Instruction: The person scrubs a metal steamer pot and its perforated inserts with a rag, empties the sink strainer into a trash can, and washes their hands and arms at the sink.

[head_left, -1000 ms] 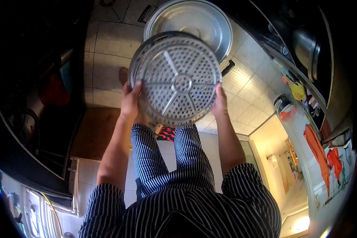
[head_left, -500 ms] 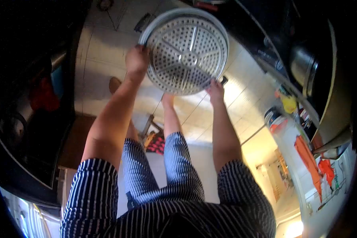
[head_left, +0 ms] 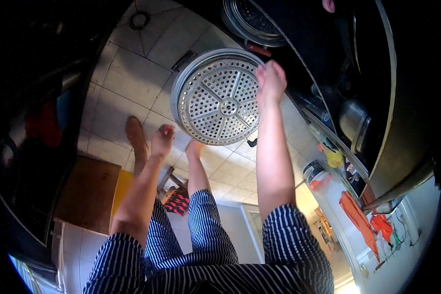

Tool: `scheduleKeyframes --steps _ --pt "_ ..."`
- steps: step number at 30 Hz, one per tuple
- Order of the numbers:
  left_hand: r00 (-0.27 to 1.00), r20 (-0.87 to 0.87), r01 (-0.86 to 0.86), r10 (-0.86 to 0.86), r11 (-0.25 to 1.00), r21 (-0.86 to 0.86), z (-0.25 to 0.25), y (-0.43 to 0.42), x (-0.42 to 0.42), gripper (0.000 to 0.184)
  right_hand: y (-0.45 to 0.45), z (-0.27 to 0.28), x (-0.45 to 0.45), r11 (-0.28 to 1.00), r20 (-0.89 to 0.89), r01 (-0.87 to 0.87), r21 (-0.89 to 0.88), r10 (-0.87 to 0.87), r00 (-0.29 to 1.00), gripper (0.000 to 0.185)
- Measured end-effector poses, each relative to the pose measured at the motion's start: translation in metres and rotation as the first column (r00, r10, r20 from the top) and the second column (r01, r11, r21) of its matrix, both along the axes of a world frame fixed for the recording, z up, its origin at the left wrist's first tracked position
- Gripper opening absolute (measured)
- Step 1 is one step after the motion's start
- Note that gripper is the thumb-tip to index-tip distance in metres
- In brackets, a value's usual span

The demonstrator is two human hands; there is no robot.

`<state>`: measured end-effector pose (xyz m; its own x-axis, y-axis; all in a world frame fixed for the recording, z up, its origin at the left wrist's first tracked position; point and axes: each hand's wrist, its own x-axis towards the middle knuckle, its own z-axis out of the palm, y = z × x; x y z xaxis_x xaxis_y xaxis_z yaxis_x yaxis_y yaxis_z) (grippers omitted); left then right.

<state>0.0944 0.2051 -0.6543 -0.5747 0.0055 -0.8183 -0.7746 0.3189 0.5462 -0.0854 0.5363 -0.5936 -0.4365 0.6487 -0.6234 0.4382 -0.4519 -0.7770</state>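
A round metal steamer tray (head_left: 229, 109) with a perforated bottom and raised spokes is held in the air over the tiled floor. Dark handles stick out from its rim on opposite sides. My right hand (head_left: 272, 81) grips the rim at the far right, with its fingers bent over the edge. Away from the tray, to its lower left, my left hand (head_left: 162, 141) has curled fingers and nothing visible in it.
At the top, a metal pot (head_left: 254, 27) with a reddish handle sits in a dark area. Another metal pot (head_left: 354, 125) is at the right. Below are a wooden surface (head_left: 87, 196) and a low stool with a red-and-black cover (head_left: 177, 202). An orange cloth (head_left: 358, 220) hangs at the right.
My left hand has let go of the tray's left rim and dropped away. My right hand has shifted from the near right rim to the far right rim. The tray appears lower in view.
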Motion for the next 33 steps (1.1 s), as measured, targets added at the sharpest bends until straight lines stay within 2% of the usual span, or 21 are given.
scheduleKeyframes --steps 1,2,4,6,8,9,13,14,17,18,19,20,22,24,25,27,29,30,31,32,33 --pt "0.996 0.075 -0.06 0.053 0.993 0.103 0.008 -0.002 0.014 0.015 0.011 -0.007 -0.025 0.997 -0.008 0.062 -0.034 -0.063 0.998 0.036" --pt "0.995 0.081 -0.063 0.055 0.992 0.108 0.018 -0.003 0.023 0.015 0.022 -0.017 -0.048 0.987 0.005 0.153 -0.037 -0.153 0.988 0.04" --pt "0.977 0.208 -0.072 0.048 0.991 0.113 0.032 -0.006 0.035 0.015 0.046 -0.044 -0.08 0.952 0.11 0.307 0.001 -0.306 0.946 0.04" --pt "0.972 0.23 -0.068 0.039 0.99 0.12 0.033 -0.014 0.046 0.016 0.046 -0.03 -0.094 0.961 0.234 0.275 0.035 -0.276 0.932 0.044" --pt "0.967 0.253 -0.06 0.026 0.99 0.125 0.033 -0.019 0.056 0.018 0.047 -0.036 -0.098 0.971 0.267 0.235 0.05 -0.24 0.933 0.044" --pt "0.969 0.235 -0.112 0.077 0.984 0.14 0.034 -0.02 0.058 0.018 0.051 -0.042 -0.102 0.979 0.296 0.197 0.06 -0.206 0.933 0.043" --pt "0.963 0.194 -0.214 0.186 0.967 0.136 0.032 -0.024 0.067 0.013 0.059 -0.059 -0.11 0.983 0.221 0.042 0.177 -0.081 0.972 0.034" --pt "0.962 0.197 -0.216 0.187 0.967 0.133 0.033 -0.026 0.067 0.013 0.06 -0.055 -0.11 0.993 0.251 0.053 0.103 -0.078 0.965 0.036" --pt "0.975 0.169 -0.165 0.143 0.978 0.126 0.038 -0.029 0.059 0.013 0.085 -0.081 -0.108 0.996 0.273 0.076 0.044 -0.085 0.958 0.029" --pt "0.973 0.193 -0.149 0.129 0.984 0.097 0.039 -0.03 0.057 0.013 0.087 -0.08 -0.106 0.982 0.041 0.156 -0.108 -0.152 0.987 0.023" --pt "0.969 0.217 -0.133 0.115 0.989 0.066 0.04 -0.032 0.055 0.013 0.088 -0.08 -0.104 0.943 -0.179 0.193 -0.273 -0.247 0.952 0.018" --pt "0.969 0.219 -0.134 0.117 0.989 0.066 0.037 -0.035 0.056 0.013 0.088 -0.079 -0.1 0.943 -0.177 0.192 -0.273 -0.246 0.953 0.018" --pt "0.964 0.235 -0.148 0.124 0.985 0.086 0.03 -0.038 0.061 0.016 0.087 -0.071 -0.087 0.963 -0.288 0.079 -0.259 -0.155 0.945 0.012" --pt "0.964 0.219 -0.174 0.15 0.981 0.09 0.025 -0.038 0.062 0.016 0.079 -0.063 -0.063 0.962 -0.232 0.078 -0.261 -0.141 0.962 0.021" --pt "0.963 0.201 -0.201 0.179 0.975 0.098 0.023 -0.037 0.061 0.015 0.069 -0.055 -0.047 0.964 -0.298 0.07 -0.258 -0.148 0.943 0.025" --pt "0.963 0.188 -0.216 0.194 0.971 0.104 0.022 -0.032 0.053 0.016 0.071 -0.066 -0.004 0.933 -0.197 0.084 -0.349 -0.161 0.967 0.034" --pt "0.962 0.178 -0.227 0.206 0.968 0.109 0.023 -0.027 0.042 0.017 0.04 -0.036 0.04 0.921 -0.29 -0.071 -0.382 -0.047 0.956 0.041" --pt "0.957 0.193 -0.238 0.215 0.965 0.106 0.025 -0.023 0.036 0.015 0.022 -0.026 0.064 0.932 -0.248 -0.036 -0.361 -0.059 0.967 0.043" --pt "0.953 0.207 -0.249 0.224 0.963 0.104 0.026 -0.019 0.031 0.015 0.016 -0.027 0.094 0.891 -0.21 -0.047 -0.451 -0.054 0.976 0.043" --pt "0.953 0.208 -0.245 0.22 0.964 0.106 0.028 -0.015 0.027 0.015 -0.004 -0.011 0.118 0.91 -0.202 -0.058 -0.41 -0.029 0.979 0.041" --pt "0.95 0.214 -0.254 0.227 0.961 0.107 0.029 -0.012 0.024 0.015 -0.01 -0.018 0.154 0.895 -0.069 0.056 -0.442 -0.096 0.993 0.039"
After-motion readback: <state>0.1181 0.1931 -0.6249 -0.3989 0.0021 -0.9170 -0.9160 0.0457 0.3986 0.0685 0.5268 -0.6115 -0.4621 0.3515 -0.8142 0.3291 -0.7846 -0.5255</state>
